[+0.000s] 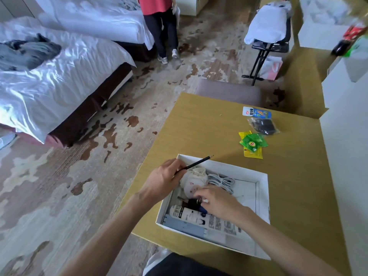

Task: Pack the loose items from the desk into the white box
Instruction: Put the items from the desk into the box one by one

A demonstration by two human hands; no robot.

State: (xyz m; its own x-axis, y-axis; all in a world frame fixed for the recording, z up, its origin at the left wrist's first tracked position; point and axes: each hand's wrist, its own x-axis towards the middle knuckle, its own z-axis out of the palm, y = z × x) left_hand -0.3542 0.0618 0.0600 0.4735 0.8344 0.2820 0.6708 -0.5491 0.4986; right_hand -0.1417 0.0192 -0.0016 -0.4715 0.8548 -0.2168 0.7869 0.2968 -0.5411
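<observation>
My left hand grips a pencil over the box; my right hand pinches small dark items inside it. Next I'd lay the pencil in, then fetch the packets beyond my fingers on the desk.

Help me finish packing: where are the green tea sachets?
The green tea sachets lie on the desk beyond the white box, toward its right side, just near of the clear bag.

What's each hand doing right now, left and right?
Left hand: closed on a thin black pencil, held above the white cardboard box.
Right hand: inside the box, fingers on small dark items; grip cannot be told.
</observation>
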